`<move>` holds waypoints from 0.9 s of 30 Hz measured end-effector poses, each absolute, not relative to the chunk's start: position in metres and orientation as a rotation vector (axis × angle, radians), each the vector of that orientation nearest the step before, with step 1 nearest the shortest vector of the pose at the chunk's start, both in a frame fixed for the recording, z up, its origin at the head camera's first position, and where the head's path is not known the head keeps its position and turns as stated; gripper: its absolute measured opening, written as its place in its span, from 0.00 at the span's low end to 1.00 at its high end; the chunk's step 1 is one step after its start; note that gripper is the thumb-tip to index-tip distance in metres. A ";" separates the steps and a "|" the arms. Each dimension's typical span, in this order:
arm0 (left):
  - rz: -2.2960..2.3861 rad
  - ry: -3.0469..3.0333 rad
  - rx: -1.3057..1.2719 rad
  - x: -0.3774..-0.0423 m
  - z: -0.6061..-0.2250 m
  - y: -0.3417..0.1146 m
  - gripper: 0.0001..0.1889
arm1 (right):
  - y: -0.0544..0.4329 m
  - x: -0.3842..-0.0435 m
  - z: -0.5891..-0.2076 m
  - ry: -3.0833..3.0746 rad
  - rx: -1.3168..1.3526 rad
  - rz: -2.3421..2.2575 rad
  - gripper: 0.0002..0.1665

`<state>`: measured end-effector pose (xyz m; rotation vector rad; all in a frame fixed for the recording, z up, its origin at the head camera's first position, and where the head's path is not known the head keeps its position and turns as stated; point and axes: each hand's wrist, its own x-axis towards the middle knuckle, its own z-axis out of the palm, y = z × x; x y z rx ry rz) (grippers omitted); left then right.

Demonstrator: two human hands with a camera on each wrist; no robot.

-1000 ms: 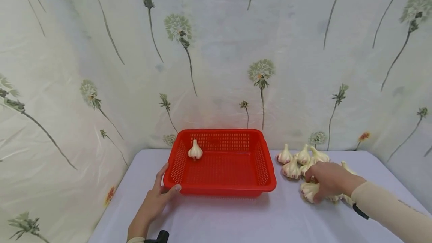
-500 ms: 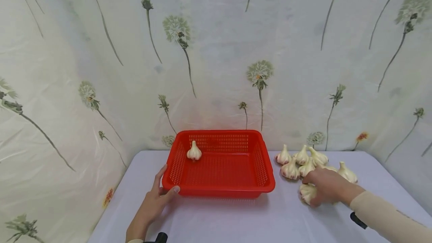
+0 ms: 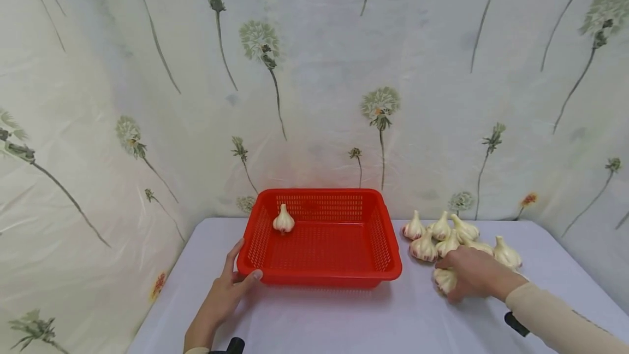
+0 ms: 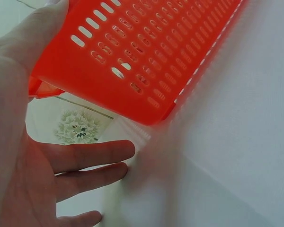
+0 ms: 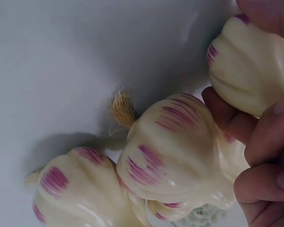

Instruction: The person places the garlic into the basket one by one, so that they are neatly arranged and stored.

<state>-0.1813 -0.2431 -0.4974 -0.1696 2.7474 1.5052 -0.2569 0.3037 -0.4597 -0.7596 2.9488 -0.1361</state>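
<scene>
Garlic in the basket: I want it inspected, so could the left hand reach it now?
Likely yes: nothing covers the garlic in the open basket, and the left hand is close, touching the basket's near left corner, which it may need to leave.

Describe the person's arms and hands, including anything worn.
The left hand and right hand are bare. The right arm wears a long cream fabric sleeve with a thin dark marking; a cream cuff edges the left wrist. Black, rounded devices show at both wrists.

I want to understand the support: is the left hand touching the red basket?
Touching. In the head view, the left hand has its thumb on the near rim of the red basket.
</scene>
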 end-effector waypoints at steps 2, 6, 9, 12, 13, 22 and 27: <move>1.505 2.746 -0.178 -0.182 -0.497 -0.243 0.45 | 0.304 -0.258 -0.460 2.951 -0.760 -0.142 0.31; 1.496 2.753 -0.187 -0.182 -0.495 -0.243 0.46 | 0.303 -0.259 -0.462 2.946 -0.739 -0.144 0.30; 1.500 2.752 -0.184 -0.182 -0.496 -0.242 0.46 | 0.302 -0.261 -0.463 2.925 -0.696 -0.152 0.28; 1.508 2.746 -0.183 -0.181 -0.497 -0.242 0.45 | 0.299 -0.262 -0.462 2.901 -0.656 -0.154 0.27; 1.509 2.745 -0.184 -0.181 -0.498 -0.242 0.45 | 0.299 -0.262 -0.461 2.895 -0.646 -0.155 0.26; 1.504 2.752 -0.187 -0.183 -0.501 -0.243 0.45 | 0.288 -0.268 -0.437 2.923 -0.750 -0.163 0.28; 1.505 2.761 -0.169 -0.182 -0.500 -0.244 0.45 | 0.281 -0.274 -0.412 2.926 -0.802 -0.216 0.29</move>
